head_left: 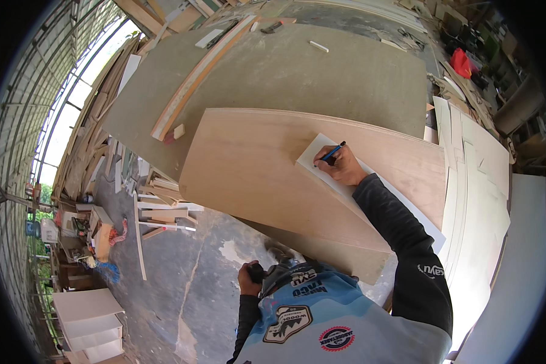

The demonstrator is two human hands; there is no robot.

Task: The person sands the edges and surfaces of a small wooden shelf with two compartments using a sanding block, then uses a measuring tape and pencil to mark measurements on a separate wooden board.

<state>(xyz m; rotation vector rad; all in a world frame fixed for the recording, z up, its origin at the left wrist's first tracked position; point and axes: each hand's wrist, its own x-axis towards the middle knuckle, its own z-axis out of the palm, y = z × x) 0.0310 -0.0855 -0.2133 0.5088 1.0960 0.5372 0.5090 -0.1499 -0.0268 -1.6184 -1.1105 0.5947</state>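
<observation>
Round red-and-black patch (337,338) and shield-shaped white-and-black patch (289,323) sat on the shirt front — no packages, signs or screens showed.

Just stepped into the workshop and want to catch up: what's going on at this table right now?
A person is leaning over a big plywood sheet on a worktable. Their right hand holds a blue pen with its tip on a long white strip lying across the plywood, as if marking it. Their left hand hangs low by their waist, closed around a small dark object that I can't identify. A long wooden batten lies further back on the table.
</observation>
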